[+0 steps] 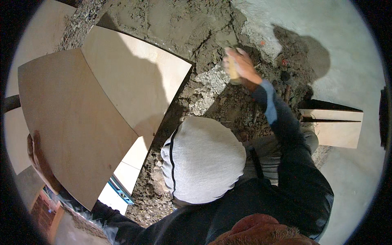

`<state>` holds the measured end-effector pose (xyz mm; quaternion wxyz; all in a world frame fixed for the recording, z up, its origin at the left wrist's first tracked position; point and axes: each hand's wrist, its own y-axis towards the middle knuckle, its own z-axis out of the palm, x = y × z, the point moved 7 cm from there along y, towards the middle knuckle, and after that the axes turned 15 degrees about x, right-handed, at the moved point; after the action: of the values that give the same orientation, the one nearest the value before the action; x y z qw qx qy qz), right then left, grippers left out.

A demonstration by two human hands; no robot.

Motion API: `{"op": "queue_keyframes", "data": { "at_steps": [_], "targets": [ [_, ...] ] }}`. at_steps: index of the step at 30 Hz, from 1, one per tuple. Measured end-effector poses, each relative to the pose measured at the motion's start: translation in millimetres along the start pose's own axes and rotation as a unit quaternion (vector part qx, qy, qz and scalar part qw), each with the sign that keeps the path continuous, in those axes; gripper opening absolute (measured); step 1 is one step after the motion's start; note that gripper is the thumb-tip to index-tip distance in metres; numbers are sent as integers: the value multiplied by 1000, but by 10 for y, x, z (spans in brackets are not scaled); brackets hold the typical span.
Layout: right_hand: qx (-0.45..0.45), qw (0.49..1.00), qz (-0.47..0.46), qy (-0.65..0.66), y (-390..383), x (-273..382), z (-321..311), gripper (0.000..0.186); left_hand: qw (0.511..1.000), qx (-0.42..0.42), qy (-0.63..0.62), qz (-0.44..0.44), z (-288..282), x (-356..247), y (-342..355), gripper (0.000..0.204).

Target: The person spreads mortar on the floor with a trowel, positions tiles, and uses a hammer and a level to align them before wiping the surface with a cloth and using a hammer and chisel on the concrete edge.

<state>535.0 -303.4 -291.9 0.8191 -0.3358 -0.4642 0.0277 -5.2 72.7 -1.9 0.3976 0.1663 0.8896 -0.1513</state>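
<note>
My left hand [40,161] grips the outer edge of a large beige tile [73,118], which is tilted up at the left. Part of another beige tile [126,77] lies behind it, with a shadow across its face. At the upper middle, my right hand [243,65] is closed around the yellowish handle of a trowel [233,72]. Motion blurs the hand and the tool, and the blade barely shows against the wet grey mortar [183,24] just beyond it. Loose, crumbly mortar lies beneath my right wrist.
A blue spirit level [121,190] rests by pale tiles at the lower left. Cut tile pieces [337,132] lie on the grey concrete floor [355,175] at the right. A rounded light-grey cloth shape [204,159] covers the centre. Gravel [77,28] shows at the upper left.
</note>
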Motion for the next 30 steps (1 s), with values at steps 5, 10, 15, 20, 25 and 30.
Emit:
{"op": "queue_keyframes", "data": {
  "at_steps": [5, 10, 15, 20, 25, 30],
  "targets": [
    [-152, 963, -134, 180, 315, 52, 571, 43, 998, -37, -17, -39, 228, -176, -17, 44],
    [-202, 966, -150, 57, 168, 57, 577, 34, 992, -68, -31, -100, 293, -336, -85, 41],
    [-204, 974, -91, 34, 345, 260, 343, 35, 998, -9, 32, -53, 116, -233, -36, 37],
    [-30, 985, -137, 99, 162, 330, -22, 32, 991, 4, 95, 98, -38, -51, -85, 35],
    [-98, 986, -133, 12, -45, 237, 8, 35, 983, -123, -52, -124, 126, -48, -123, 40],
    [-114, 986, -124, -3, -200, 328, 227, 36, 997, 6, 75, -10, 126, -399, 91, 42]
  ]
}}
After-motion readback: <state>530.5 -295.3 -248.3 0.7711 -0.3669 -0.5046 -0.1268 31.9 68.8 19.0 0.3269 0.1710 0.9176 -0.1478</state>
